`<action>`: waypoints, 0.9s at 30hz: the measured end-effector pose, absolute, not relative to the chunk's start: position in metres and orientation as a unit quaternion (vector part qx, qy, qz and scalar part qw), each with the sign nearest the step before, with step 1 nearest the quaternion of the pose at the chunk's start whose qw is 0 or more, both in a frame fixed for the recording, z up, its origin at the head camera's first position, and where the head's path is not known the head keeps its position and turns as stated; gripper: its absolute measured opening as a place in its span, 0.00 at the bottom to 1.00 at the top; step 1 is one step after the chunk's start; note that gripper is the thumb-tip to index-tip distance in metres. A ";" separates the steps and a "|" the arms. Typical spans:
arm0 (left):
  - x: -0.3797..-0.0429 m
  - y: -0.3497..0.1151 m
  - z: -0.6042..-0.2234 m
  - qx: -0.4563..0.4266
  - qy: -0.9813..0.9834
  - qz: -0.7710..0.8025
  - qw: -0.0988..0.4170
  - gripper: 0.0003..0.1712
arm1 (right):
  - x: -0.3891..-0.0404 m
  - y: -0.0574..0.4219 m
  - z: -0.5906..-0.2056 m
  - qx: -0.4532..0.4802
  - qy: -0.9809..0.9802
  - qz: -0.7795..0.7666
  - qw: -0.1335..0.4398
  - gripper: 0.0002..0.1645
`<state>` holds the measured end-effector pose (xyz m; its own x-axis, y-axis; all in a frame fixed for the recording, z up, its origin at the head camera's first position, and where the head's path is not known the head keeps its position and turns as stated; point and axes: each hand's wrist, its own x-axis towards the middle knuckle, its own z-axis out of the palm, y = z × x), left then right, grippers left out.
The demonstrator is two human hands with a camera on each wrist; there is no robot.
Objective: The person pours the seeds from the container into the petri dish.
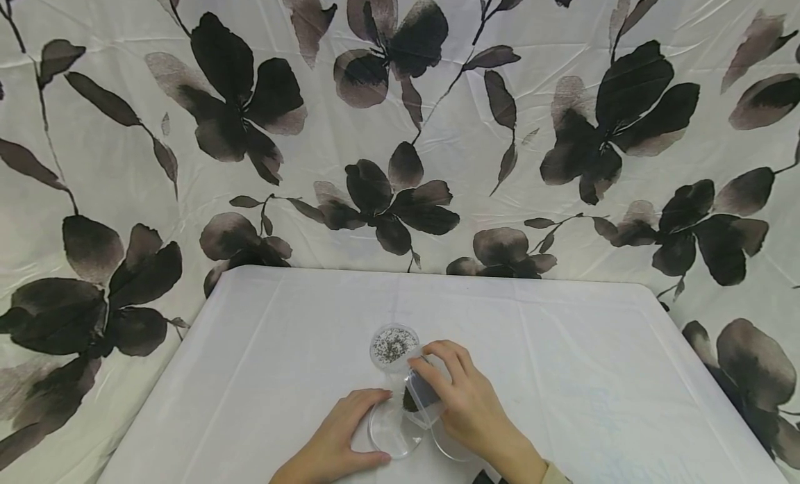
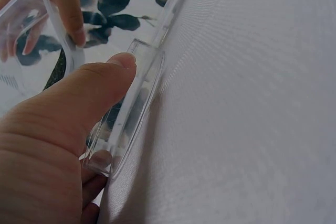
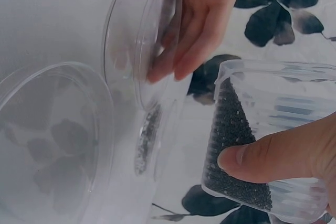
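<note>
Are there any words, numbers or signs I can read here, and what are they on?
None that I can read.
Clear box: dark grains inside, no readable lettering.
Round dishes: no readable lettering.
White table: any pale marks are too faint to read.
Flowery cloth: a printed pattern, no words.

I can't read a single word, label, brand or number from where I stand. Toward the lower right of the head view, faint bluish marks [image 1: 587, 407] on the white table [image 1: 581, 345] are too pale to make out. At the right of the right wrist view, short parallel bars [image 3: 294, 106] show at the clear container [image 3: 262, 108], spelling nothing legible.
</note>
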<state>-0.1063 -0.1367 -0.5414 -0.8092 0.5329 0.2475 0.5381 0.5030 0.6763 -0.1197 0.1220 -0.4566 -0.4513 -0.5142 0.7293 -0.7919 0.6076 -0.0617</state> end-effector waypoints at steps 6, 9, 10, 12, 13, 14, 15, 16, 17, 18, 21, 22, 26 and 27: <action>-0.107 -0.137 -0.545 -0.318 -0.866 -0.385 0.024 0.48 | -0.119 0.122 -0.456 0.398 -0.829 0.196 0.341 0.52; -0.107 -0.137 -0.545 -0.323 -0.866 -0.380 0.034 0.47 | -0.119 0.122 -0.456 0.400 -0.827 0.193 0.345 0.50; -0.107 -0.137 -0.545 -0.324 -0.865 -0.380 0.036 0.47 | -0.119 0.122 -0.456 0.401 -0.826 0.192 0.345 0.50; -0.107 -0.137 -0.544 -0.327 -0.864 -0.381 0.039 0.47 | -0.120 0.122 -0.456 0.402 -0.827 0.191 0.345 0.50; -0.107 -0.136 -0.544 -0.328 -0.864 -0.381 0.040 0.47 | -0.120 0.122 -0.456 0.402 -0.827 0.191 0.344 0.50; -0.107 -0.136 -0.544 -0.328 -0.863 -0.382 0.040 0.47 | -0.119 0.122 -0.456 0.403 -0.827 0.192 0.342 0.50; -0.107 -0.136 -0.544 -0.328 -0.863 -0.381 0.040 0.47 | -0.119 0.122 -0.456 0.403 -0.827 0.192 0.341 0.50; -0.107 -0.136 -0.543 -0.329 -0.863 -0.381 0.041 0.47 | -0.119 0.122 -0.456 0.403 -0.827 0.193 0.340 0.51; -0.107 -0.135 -0.543 -0.329 -0.864 -0.380 0.042 0.47 | -0.119 0.122 -0.456 0.403 -0.828 0.194 0.339 0.51; -0.107 -0.135 -0.543 -0.328 -0.864 -0.380 0.040 0.47 | -0.119 0.122 -0.456 0.403 -0.828 0.195 0.338 0.51; -0.107 -0.135 -0.543 -0.324 -0.865 -0.382 0.032 0.48 | -0.119 0.122 -0.456 0.402 -0.829 0.196 0.336 0.51; -0.107 -0.135 -0.543 -0.322 -0.865 -0.383 0.028 0.48 | -0.119 0.122 -0.456 0.401 -0.830 0.196 0.335 0.51; -0.107 -0.136 -0.542 -0.314 -0.867 -0.386 0.015 0.48 | -0.119 0.123 -0.456 0.397 -0.833 0.194 0.333 0.51; -0.107 -0.136 -0.542 -0.313 -0.868 -0.386 0.015 0.48 | -0.119 0.123 -0.456 0.395 -0.834 0.193 0.333 0.52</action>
<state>-0.1065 -0.1355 -0.5419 -0.8033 0.5325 0.2668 0.5549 0.5064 0.6600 -0.1190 0.1228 -0.4559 -0.4662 -0.5312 0.7075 -0.7876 0.6134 -0.0585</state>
